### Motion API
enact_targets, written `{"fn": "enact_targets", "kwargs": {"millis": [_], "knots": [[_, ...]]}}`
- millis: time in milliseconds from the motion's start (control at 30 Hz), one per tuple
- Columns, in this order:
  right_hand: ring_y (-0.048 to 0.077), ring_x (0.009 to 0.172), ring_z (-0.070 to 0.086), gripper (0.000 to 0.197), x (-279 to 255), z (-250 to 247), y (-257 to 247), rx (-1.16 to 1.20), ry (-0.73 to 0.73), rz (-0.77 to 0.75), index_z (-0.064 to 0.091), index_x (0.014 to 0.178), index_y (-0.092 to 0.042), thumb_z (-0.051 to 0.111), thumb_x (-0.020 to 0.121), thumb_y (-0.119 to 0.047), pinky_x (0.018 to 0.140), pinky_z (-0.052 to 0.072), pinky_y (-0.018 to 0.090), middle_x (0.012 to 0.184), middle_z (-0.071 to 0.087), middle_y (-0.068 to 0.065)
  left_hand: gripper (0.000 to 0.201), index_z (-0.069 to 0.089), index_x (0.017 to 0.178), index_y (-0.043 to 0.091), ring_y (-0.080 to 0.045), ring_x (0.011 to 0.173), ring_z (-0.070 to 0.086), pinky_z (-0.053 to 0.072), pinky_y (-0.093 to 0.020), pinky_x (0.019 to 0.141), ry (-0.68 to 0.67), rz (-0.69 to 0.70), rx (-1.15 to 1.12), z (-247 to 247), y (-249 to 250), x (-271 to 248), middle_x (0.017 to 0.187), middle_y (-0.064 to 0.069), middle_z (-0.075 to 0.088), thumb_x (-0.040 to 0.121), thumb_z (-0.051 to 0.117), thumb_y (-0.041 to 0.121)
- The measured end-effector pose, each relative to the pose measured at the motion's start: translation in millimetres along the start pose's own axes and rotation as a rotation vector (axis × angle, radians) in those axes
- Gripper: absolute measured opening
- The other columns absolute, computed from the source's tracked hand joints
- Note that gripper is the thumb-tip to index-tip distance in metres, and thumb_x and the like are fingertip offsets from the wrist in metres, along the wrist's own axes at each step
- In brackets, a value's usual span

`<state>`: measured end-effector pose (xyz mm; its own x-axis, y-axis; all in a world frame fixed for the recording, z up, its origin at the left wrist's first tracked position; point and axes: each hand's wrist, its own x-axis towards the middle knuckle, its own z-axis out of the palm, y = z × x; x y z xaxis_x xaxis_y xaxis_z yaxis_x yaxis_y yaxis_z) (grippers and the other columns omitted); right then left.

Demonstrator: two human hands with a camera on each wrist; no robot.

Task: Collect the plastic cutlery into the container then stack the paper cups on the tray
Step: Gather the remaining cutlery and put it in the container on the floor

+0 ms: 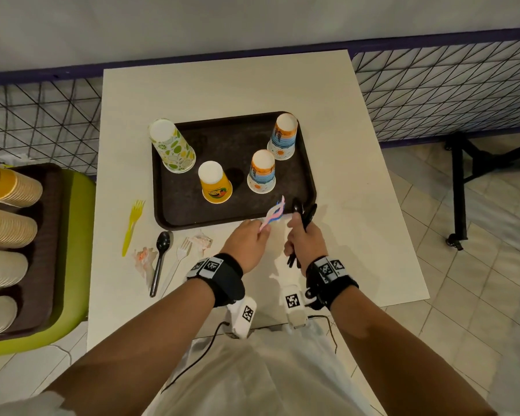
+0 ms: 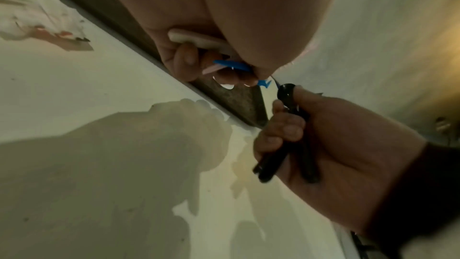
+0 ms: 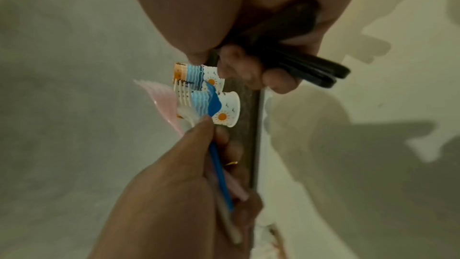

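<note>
The left hand (image 1: 246,240) is gripping pink, white and blue plastic cutlery (image 1: 273,214) — fingers clenched around the handles. The right hand (image 1: 305,238) is clutching black plastic cutlery (image 1: 306,214). Both are hovering over the near edge of the tray (image 1: 186,202), which is carrying four inverted paper cups (image 1: 213,183) on the counter (image 1: 222,88).

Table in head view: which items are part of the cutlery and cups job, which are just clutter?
Job:
left hand holding pink, white and blue cutlery
right hand holding black cutlery
yellow fork
black spoon
white fork
four upturned cups
tray

Clutter:
crumpled wrappers
cup stacks on side chair
</note>
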<state>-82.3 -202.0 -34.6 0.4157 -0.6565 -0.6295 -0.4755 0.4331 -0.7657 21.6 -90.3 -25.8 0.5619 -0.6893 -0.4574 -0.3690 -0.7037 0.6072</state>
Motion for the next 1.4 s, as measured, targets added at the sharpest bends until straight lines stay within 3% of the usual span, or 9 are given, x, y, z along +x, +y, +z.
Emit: {"fn": "enact_targets", "kwargs": {"millis": [167, 300, 533, 700, 800, 933, 1100, 1300, 1400], "knots": [[0.016, 0.049, 0.045, 0.058, -5.3, 25.3, -10.6, 0.082, -0.200, 0.006, 0.067, 0.102, -0.010, 0.068, 0.080, -0.063, 0.051, 0.045, 0.033, 0.056, 0.048, -0.002, 0.025, 0.047, 0.114, 0.014, -0.021, 0.078, 0.061, 0.050, -0.040, 0.073, -0.060, -0.037, -0.219, -9.9, 5.0, -10.1, 0.091, -0.008, 0.064, 0.108, 0.035, 0.035], [0.026, 0.088, 0.073, 0.054, -9.5, 43.6, -11.0, -0.027, -0.277, -0.021, 0.072, 0.101, -0.020, 0.078, 0.066, -0.062, 0.071, 0.060, 0.039, 0.089, 0.076, 0.008, 0.036, 0.045, 0.136, 0.018, -0.017, 0.085, 0.071, 0.061, -0.042, 0.082, -0.143, 0.019, -0.246, -17.3, -4.7, -21.1, 0.100, -0.005, 0.071, 0.104, 0.038, 0.032], [0.025, 0.089, 0.072, 0.029, -16.7, 76.3, -2.9, -0.237, -0.228, -0.087, 0.069, 0.086, -0.022, 0.063, 0.090, -0.049, 0.090, 0.058, 0.047, 0.091, 0.076, 0.007, 0.046, 0.036, 0.143, 0.013, -0.023, 0.084, 0.066, 0.056, -0.040, 0.076, -0.145, 0.002, -0.149, -32.3, -20.7, -51.2, 0.103, -0.009, 0.068, 0.102, 0.047, 0.029], [0.022, 0.065, 0.061, 0.026, -25.7, 87.2, 3.1, -0.275, -0.192, -0.097, 0.060, 0.089, -0.014, 0.051, 0.102, -0.034, 0.064, 0.052, 0.034, 0.073, 0.064, 0.004, 0.042, 0.053, 0.126, 0.024, -0.020, 0.090, 0.062, 0.050, -0.036, 0.083, -0.123, -0.075, -0.058, -44.9, -58.9, -75.4, 0.094, 0.003, 0.064, 0.097, 0.051, 0.055], [0.022, 0.052, 0.059, 0.026, -29.0, 88.3, 12.0, -0.185, -0.210, -0.042, 0.057, 0.088, -0.010, 0.049, 0.104, -0.029, 0.053, 0.050, 0.031, 0.066, 0.062, 0.006, 0.032, 0.056, 0.118, 0.023, -0.024, 0.093, 0.064, 0.049, -0.033, 0.081, 0.103, -0.200, -0.078, -55.8, -108.9, -86.9, 0.091, 0.004, 0.063, 0.095, 0.058, 0.045], [0.020, 0.044, 0.047, 0.025, -33.6, 84.6, 26.6, -0.225, -0.218, -0.029, 0.057, 0.088, -0.010, 0.051, 0.104, -0.028, 0.051, 0.045, 0.032, 0.060, 0.052, 0.004, 0.049, 0.051, 0.129, 0.012, -0.041, 0.108, 0.057, 0.047, -0.045, 0.093, 0.376, -0.394, -0.004, -68.8, -167.0, -96.3, 0.119, -0.016, 0.052, 0.089, 0.069, 0.034], [0.016, 0.046, 0.033, 0.025, -42.8, 89.3, 43.8, -0.280, -0.213, 0.042, 0.058, 0.089, -0.012, 0.053, 0.103, -0.032, 0.046, 0.034, 0.027, 0.059, 0.041, -0.001, 0.090, 0.029, 0.149, 0.025, -0.042, 0.118, 0.046, 0.047, -0.052, 0.098, 0.301, -0.469, 0.116, -74.2, -199.7, -94.6, 0.129, -0.016, 0.039, 0.078, 0.076, 0.053], [0.015, 0.043, 0.036, 0.026, -50.7, 90.5, 53.0, -0.330, -0.217, 0.026, 0.060, 0.096, -0.010, 0.058, 0.100, -0.036, 0.044, 0.035, 0.026, 0.060, 0.044, -0.001, 0.047, 0.048, 0.121, 0.017, -0.036, 0.103, 0.059, 0.049, -0.040, 0.075, 0.209, -0.365, 0.182, -68.1, -209.5, -83.0, 0.112, -0.011, 0.051, 0.088, 0.048, 0.050], [0.016, 0.047, 0.039, 0.026, -53.2, 91.9, 53.0, -0.362, -0.216, 0.016, 0.060, 0.101, -0.011, 0.059, 0.099, -0.037, 0.048, 0.037, 0.028, 0.063, 0.046, 0.001, 0.037, 0.049, 0.126, 0.011, -0.036, 0.105, 0.061, 0.044, -0.037, 0.073, 0.175, -0.325, 0.166, -67.1, -206.9, -80.5, 0.113, -0.013, 0.057, 0.096, 0.049, 0.032]]}}
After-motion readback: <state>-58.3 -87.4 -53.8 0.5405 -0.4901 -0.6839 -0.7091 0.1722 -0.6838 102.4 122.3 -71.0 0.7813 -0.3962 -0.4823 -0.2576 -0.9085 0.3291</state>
